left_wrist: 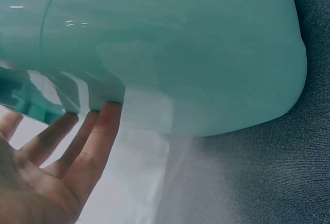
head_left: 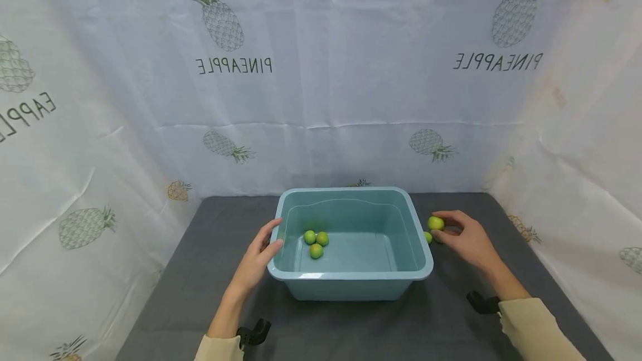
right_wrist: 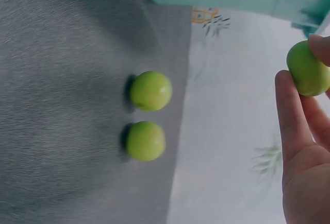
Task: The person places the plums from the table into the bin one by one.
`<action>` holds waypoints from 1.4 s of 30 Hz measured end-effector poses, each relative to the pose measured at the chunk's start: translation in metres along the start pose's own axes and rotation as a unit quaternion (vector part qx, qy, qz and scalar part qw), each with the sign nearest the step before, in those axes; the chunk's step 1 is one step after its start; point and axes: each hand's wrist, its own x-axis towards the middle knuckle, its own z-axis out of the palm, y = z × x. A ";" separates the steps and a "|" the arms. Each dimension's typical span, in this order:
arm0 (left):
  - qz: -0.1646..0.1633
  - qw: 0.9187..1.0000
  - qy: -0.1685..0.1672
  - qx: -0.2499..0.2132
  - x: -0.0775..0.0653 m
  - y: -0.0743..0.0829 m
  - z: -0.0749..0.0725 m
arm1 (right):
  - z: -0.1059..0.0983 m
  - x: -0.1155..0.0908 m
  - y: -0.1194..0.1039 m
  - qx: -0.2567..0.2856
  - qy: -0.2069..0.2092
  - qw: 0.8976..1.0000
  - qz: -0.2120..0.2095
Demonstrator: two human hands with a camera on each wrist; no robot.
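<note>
A light blue plastic basin stands on the dark table, with three small round green fruits grouped in its left part. My left hand touches the basin's left rim; in the left wrist view its fairly straight fingers meet the outer wall. To the right of the basin, my right hand pinches another green fruit between thumb and fingertips, raised above the table. Two more green fruits, one nearer and one farther from the basin, lie on the table below that hand.
The dark grey tabletop extends on both sides of the basin. A white cloth printed with pineapples hangs behind the table and along both sides. Each wrist wears a black strap.
</note>
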 end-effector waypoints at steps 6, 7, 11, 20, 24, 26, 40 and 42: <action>0.001 1.000 0.002 0.002 0.001 0.000 0.001 | -0.009 0.005 -0.019 0.017 -0.006 1.000 -0.020; 0.001 1.000 0.002 0.002 0.001 0.000 0.001 | -0.010 0.006 -0.021 0.019 -0.007 1.000 -0.022; 0.002 1.000 0.000 0.001 0.001 0.000 0.001 | -0.012 0.010 -0.029 0.013 -0.011 0.999 -0.029; -0.004 1.000 -0.001 0.000 0.001 0.000 0.001 | -0.025 0.015 -0.053 0.025 -0.036 0.998 -0.033; -0.005 1.000 0.001 0.001 0.001 0.000 0.001 | -0.027 0.019 -0.065 0.036 -0.042 0.998 -0.039; -0.004 1.000 0.001 0.001 0.001 0.001 0.001 | -0.027 0.021 -0.070 0.040 -0.043 0.997 -0.042; -0.008 1.000 0.004 0.006 0.000 0.002 0.001 | -0.023 0.038 -0.111 0.070 -0.099 0.993 -0.006; -0.012 1.000 0.005 0.006 0.000 0.003 0.001 | -0.021 0.042 -0.116 0.077 -0.106 0.991 -0.011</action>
